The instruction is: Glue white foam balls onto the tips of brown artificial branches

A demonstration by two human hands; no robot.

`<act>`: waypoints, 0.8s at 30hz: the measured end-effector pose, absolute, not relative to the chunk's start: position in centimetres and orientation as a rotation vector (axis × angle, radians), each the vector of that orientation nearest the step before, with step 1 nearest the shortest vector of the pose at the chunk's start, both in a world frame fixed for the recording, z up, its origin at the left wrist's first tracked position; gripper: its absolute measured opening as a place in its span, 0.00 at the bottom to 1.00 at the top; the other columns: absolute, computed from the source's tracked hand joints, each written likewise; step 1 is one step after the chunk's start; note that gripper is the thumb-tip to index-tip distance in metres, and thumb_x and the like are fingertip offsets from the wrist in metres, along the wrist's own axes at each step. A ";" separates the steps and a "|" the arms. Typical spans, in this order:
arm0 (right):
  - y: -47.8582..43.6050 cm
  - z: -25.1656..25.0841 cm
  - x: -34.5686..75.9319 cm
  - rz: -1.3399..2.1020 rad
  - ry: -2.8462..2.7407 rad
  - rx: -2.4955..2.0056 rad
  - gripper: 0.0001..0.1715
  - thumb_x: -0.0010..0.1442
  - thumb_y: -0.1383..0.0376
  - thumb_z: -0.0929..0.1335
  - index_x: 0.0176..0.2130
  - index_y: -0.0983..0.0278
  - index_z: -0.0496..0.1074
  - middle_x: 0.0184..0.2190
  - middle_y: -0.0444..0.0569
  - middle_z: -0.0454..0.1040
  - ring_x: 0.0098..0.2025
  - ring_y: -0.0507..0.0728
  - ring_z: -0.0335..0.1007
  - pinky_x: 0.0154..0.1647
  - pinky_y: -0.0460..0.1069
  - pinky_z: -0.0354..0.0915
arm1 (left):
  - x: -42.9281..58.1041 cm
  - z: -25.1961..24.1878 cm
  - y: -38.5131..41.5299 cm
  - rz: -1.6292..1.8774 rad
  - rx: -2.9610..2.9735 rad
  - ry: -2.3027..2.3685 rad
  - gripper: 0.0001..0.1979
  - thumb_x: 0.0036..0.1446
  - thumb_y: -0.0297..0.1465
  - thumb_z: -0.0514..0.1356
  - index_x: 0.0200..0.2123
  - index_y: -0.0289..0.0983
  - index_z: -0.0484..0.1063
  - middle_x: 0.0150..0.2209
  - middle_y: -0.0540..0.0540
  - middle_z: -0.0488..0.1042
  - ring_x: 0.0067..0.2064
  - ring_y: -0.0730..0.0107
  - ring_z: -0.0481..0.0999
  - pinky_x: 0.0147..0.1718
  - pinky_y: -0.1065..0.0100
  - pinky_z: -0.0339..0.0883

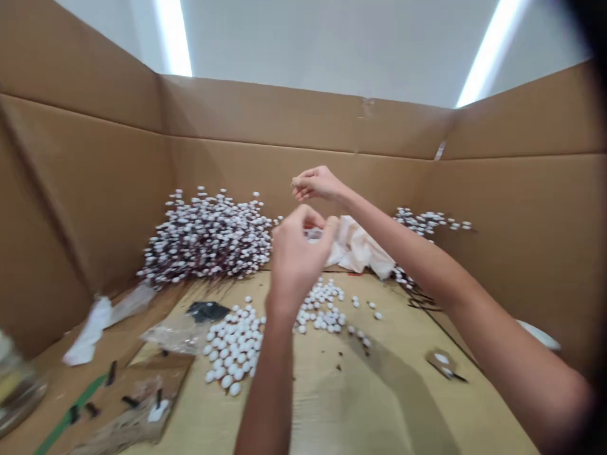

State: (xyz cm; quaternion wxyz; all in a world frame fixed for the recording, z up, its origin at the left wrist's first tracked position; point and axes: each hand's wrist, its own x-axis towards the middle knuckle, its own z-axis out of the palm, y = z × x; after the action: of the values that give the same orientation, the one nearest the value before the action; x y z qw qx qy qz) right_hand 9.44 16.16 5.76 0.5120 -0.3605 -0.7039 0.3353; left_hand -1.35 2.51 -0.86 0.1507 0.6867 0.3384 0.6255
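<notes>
My left hand (300,249) is raised over the middle of the work surface, back toward me. Its thumb and index finger curl into a ring, and whatever they pinch is too small or blurred to make out. Higher and a little farther off is my right hand (318,183), its fingertips pressed together at the left; I cannot make out anything in them. Below the hands, many small white oval buds (236,347) lie loose in a pile, and more buds (327,309) are scattered to the right.
A dense heap of white-budded stems (208,237) stands at the back left, with more budded stems (424,221) at the back right. Pale crumpled plastic (360,249) lies between them. Tall cardboard walls (265,164) enclose the surface. Left lie a clear bag (177,335) and green strip (71,417).
</notes>
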 end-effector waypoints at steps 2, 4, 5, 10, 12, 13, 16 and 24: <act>16.2 7.3 15.8 0.673 -1.537 -0.921 0.06 0.53 0.71 0.68 0.25 0.67 0.67 0.20 0.47 0.74 0.21 0.48 0.69 0.25 0.44 0.68 | -0.9 -0.6 2.8 1.797 1.987 1.027 0.11 0.52 0.35 0.60 0.23 0.37 0.66 0.25 0.49 0.71 0.30 0.70 0.72 0.31 0.69 0.65; 15.2 8.2 22.1 0.483 -1.327 -0.949 0.07 0.56 0.72 0.65 0.26 0.67 0.66 0.20 0.44 0.73 0.21 0.45 0.67 0.26 0.41 0.67 | -0.5 -0.4 3.1 1.771 2.021 1.092 0.12 0.50 0.36 0.61 0.22 0.36 0.66 0.24 0.50 0.71 0.29 0.71 0.71 0.29 0.70 0.64; 14.7 8.4 25.1 0.388 -1.232 -0.989 0.09 0.58 0.71 0.64 0.26 0.66 0.64 0.20 0.42 0.71 0.20 0.44 0.66 0.25 0.40 0.65 | -0.2 -0.3 3.1 1.755 2.049 1.108 0.12 0.50 0.36 0.62 0.21 0.36 0.66 0.23 0.50 0.71 0.28 0.71 0.71 0.28 0.70 0.63; 12.8 5.6 36.3 0.075 -0.849 -1.441 0.10 0.65 0.68 0.59 0.33 0.66 0.65 0.23 0.40 0.68 0.21 0.43 0.61 0.23 0.39 0.62 | 1.3 -0.1 3.0 1.633 2.172 1.183 0.14 0.50 0.39 0.61 0.20 0.37 0.67 0.22 0.51 0.71 0.26 0.72 0.69 0.28 0.71 0.60; 12.5 3.0 38.7 0.190 -0.866 -1.598 0.09 0.64 0.65 0.62 0.36 0.68 0.67 0.28 0.43 0.70 0.24 0.45 0.64 0.25 0.42 0.65 | 2.0 -0.1 2.8 1.574 2.210 1.212 0.15 0.51 0.41 0.61 0.21 0.37 0.68 0.23 0.51 0.72 0.26 0.73 0.69 0.29 0.71 0.60; 12.5 1.5 39.5 0.269 -0.886 -1.677 0.10 0.63 0.63 0.64 0.38 0.69 0.69 0.31 0.44 0.71 0.27 0.47 0.67 0.27 0.44 0.67 | 2.4 -0.2 2.8 1.550 2.231 1.223 0.15 0.51 0.42 0.61 0.21 0.37 0.68 0.23 0.51 0.72 0.26 0.73 0.69 0.30 0.71 0.60; 12.5 -2.4 40.7 0.448 -0.937 -1.853 0.14 0.62 0.61 0.66 0.43 0.69 0.69 0.37 0.48 0.73 0.34 0.51 0.71 0.34 0.48 0.71 | 3.3 -0.3 2.6 1.482 2.291 1.231 0.16 0.52 0.43 0.60 0.22 0.37 0.69 0.25 0.51 0.73 0.28 0.72 0.69 0.31 0.71 0.59; 13.8 -6.9 41.5 0.364 -0.914 -1.945 0.15 0.62 0.60 0.65 0.43 0.70 0.69 0.37 0.49 0.73 0.34 0.50 0.71 0.34 0.48 0.70 | 5.1 -0.6 2.6 1.297 2.413 1.272 0.14 0.53 0.42 0.59 0.25 0.37 0.71 0.28 0.50 0.75 0.29 0.70 0.70 0.31 0.72 0.57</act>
State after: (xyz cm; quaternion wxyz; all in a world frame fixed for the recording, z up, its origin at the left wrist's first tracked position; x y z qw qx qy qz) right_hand 41.46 13.78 -6.86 0.4628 -0.7910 -0.3718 0.1480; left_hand 5.15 2.56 -0.56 0.0605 0.7975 0.4203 0.4286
